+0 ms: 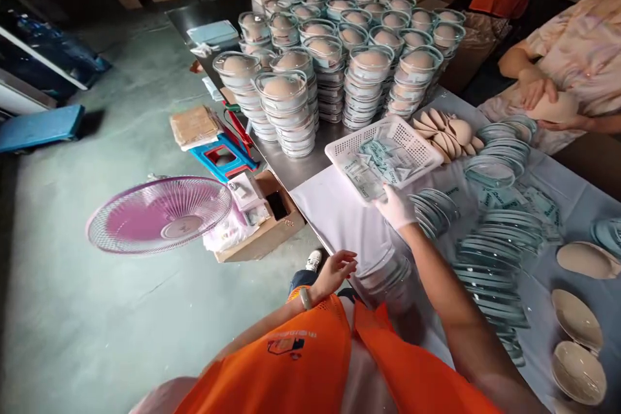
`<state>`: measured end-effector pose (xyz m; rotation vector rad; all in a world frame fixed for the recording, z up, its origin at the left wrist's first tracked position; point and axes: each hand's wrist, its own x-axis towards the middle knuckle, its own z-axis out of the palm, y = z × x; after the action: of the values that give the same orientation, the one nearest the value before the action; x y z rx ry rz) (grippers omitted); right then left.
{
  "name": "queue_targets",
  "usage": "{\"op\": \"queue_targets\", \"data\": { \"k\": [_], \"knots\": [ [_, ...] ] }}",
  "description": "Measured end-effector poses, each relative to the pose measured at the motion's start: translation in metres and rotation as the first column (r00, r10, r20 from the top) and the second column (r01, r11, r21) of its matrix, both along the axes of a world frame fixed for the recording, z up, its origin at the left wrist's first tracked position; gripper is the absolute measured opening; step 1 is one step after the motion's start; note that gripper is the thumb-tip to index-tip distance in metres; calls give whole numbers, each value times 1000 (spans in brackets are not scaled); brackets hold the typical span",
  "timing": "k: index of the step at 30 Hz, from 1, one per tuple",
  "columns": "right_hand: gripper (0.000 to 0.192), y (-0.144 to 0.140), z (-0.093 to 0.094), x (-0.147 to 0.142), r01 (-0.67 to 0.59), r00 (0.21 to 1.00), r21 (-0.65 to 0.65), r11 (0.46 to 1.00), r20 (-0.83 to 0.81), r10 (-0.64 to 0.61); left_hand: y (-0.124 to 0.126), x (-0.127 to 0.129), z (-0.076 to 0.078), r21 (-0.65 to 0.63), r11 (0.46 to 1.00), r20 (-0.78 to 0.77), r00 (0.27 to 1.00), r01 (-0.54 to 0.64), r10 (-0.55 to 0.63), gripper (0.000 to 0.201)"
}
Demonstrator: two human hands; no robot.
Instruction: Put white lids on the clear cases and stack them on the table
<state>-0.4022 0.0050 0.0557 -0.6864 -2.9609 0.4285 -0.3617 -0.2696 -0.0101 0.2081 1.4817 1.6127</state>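
Observation:
My right hand (396,208), in a white glove, reaches to the near corner of a white perforated plastic basket (410,134). Its fingers close around the rim there. Small printed sachets (381,158) lie inside the basket. My left hand (336,273) is bare, near the table edge at my waist, with loosely curled fingers apart and nothing in them. Curved clear plastic shells (431,212) stand nested just right of my gloved hand. Behind the basket are beige moulded cups (444,132) in a heap.
Tall stacks of clear oval cases (284,94) with beige domes fill the table's far part. More nested shells (495,265) and loose beige cups (577,317) lie at right. A co-worker's hands (538,94) hold a beige cup. A pink fan (160,213) stands left, near a carton (262,239).

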Motion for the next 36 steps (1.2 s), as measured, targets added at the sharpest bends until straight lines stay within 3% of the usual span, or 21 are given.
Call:
{"op": "queue_targets", "data": {
  "k": [1,4,8,12,14,17,18,21,27,30,31,34,36],
  "knots": [
    [63,-3,-5,-34,1,999,-39,999,49,1,-7,-13,0,9,1000,-6,1000,-3,3,64],
    [57,-9,-18,-104,202,975,-166,965,127,-182,-32,-55,-3,10,998,4,998,-55,55,60],
    [34,-5,-16,-132,394,917,-218,893,152,-368,-63,-111,-6,-30,985,35,984,-171,172,58],
    [32,-13,8,-103,436,893,-405,804,81,-444,-62,-153,6,-10,974,67,972,-227,227,61],
    [35,-34,19,-75,405,876,-635,658,65,-477,-48,-165,21,71,979,127,975,-191,181,67],
    [46,-80,31,-35,311,842,-872,378,68,-536,-16,-170,49,239,966,253,967,-103,41,77],
    [48,-95,36,-23,287,831,-900,328,63,-553,-6,-168,57,289,953,282,959,-88,3,75],
    [51,-125,48,7,215,789,-936,278,-1,-614,20,-156,76,365,926,359,932,-96,-45,61],
    [59,-124,55,70,116,597,-946,303,-178,-782,44,-121,93,322,947,453,876,13,-166,57],
    [58,-120,49,101,109,588,-930,351,-224,-777,50,-107,97,305,951,422,887,56,-188,56],
    [55,-119,47,109,117,603,-910,397,-253,-757,52,-102,98,302,951,411,891,65,-192,55],
    [36,-120,43,127,184,601,-697,694,-478,-640,52,-92,100,305,952,398,903,35,-161,52],
    [23,-119,45,134,221,619,-484,847,-602,-506,49,-87,101,311,949,431,884,46,-184,56]
  ]
}}
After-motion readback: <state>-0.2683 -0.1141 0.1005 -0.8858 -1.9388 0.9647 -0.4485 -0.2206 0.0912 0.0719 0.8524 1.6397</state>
